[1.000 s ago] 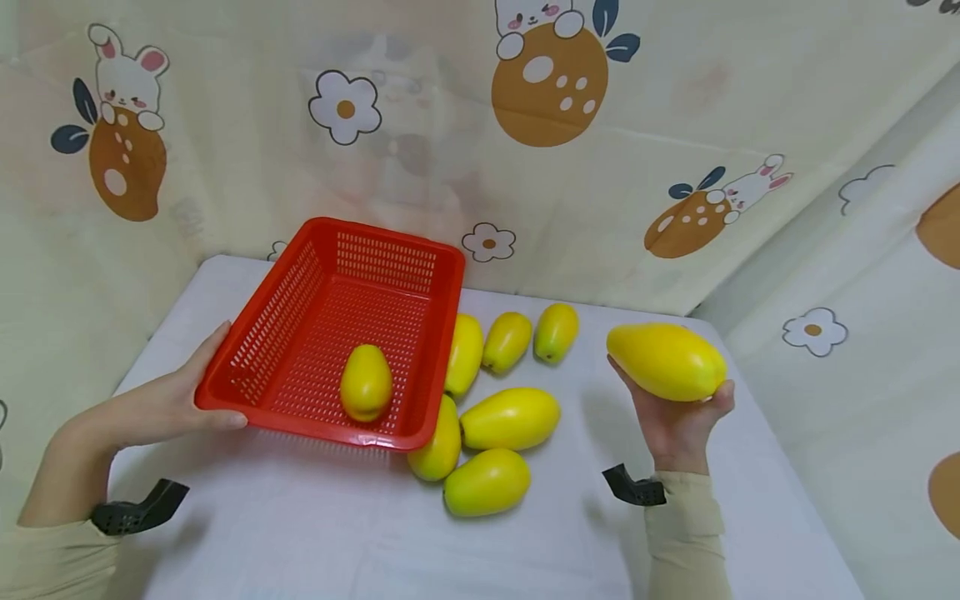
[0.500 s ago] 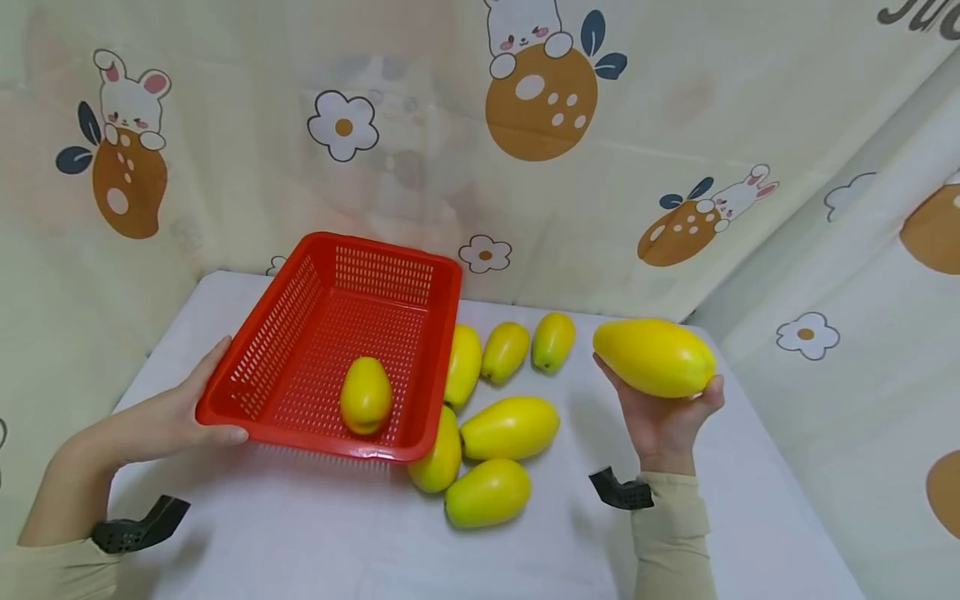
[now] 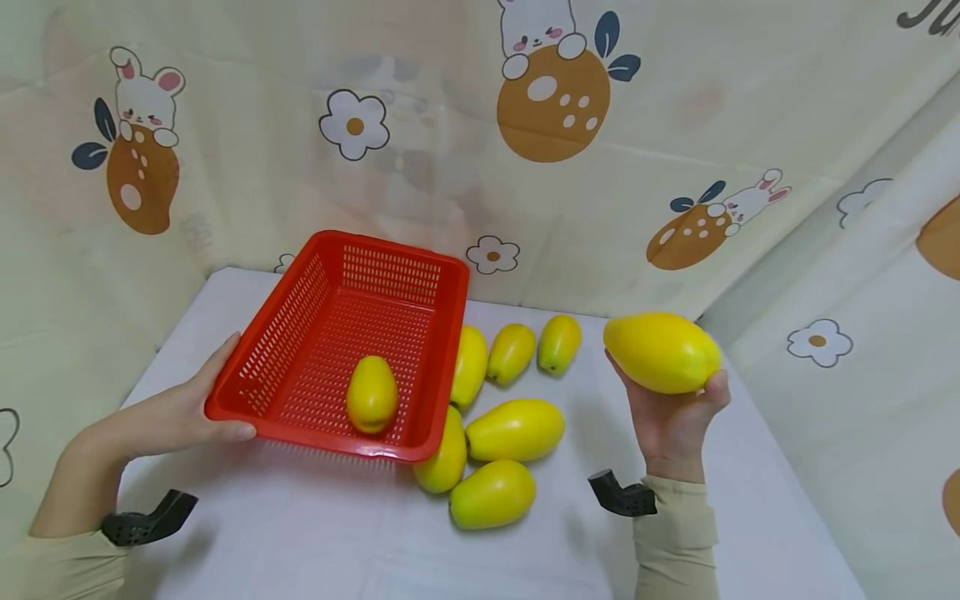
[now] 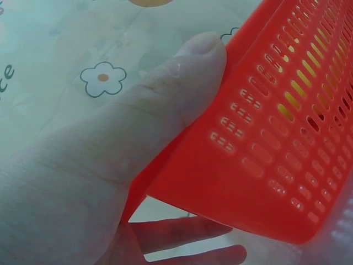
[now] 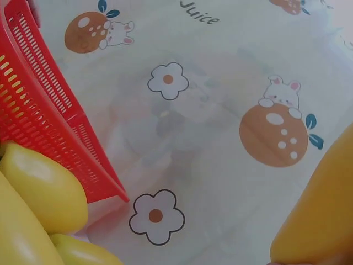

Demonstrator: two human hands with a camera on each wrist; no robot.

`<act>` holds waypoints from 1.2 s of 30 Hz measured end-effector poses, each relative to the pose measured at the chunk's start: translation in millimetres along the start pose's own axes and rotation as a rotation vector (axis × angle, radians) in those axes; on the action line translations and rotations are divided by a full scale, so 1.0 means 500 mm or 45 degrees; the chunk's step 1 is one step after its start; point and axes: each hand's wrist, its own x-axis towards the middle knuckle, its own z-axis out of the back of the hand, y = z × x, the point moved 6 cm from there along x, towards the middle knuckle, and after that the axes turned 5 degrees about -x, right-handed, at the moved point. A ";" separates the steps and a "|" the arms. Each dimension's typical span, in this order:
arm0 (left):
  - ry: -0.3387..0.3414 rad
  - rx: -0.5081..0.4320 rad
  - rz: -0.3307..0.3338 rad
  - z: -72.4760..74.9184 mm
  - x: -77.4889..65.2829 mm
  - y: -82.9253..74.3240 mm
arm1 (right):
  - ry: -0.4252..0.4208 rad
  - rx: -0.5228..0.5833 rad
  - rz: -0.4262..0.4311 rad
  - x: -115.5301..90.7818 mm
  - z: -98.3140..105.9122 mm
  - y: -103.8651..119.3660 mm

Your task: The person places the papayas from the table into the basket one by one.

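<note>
My left hand (image 3: 195, 400) grips the left front corner of a red plastic basket (image 3: 300, 429). Its thumb lies along the rim and its fingers reach beneath, as the left wrist view shows. One yellow papaya (image 3: 372, 394) lies inside, near the basket's front right. At the right, my right hand (image 3: 671, 425) holds a larger yellow papaya (image 3: 662, 352) raised over the table, palm under it and thumb at its right end. Only part of this papaya (image 5: 325, 215) enters the right wrist view.
Several more papayas (image 3: 516, 429) lie on the white tabletop (image 3: 315, 533) to the right of the basket, whose rim overlaps some of them in the head view. A printed curtain (image 3: 435, 183) hangs behind the table, and another stretch runs along the right side.
The head view has shifted slightly. My right hand has lifted its papaya a little and brought it slightly left. My left hand keeps its hold on the basket.
</note>
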 end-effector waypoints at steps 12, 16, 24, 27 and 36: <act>0.004 -0.032 0.018 -0.010 -0.004 0.004 | -0.145 -0.283 0.170 0.028 -0.057 -0.003; 0.000 -0.027 0.012 -0.011 -0.003 0.005 | -0.261 -0.378 0.239 0.029 -0.061 -0.009; -0.012 -0.043 -0.022 -0.003 0.005 -0.002 | -0.326 -0.474 0.327 0.024 -0.072 -0.010; -0.011 -0.032 -0.017 0.000 0.005 -0.002 | -0.334 -0.505 0.321 0.016 -0.080 -0.014; 0.004 -0.023 0.017 0.001 0.002 0.002 | -0.234 -0.667 0.272 -0.002 -0.136 -0.056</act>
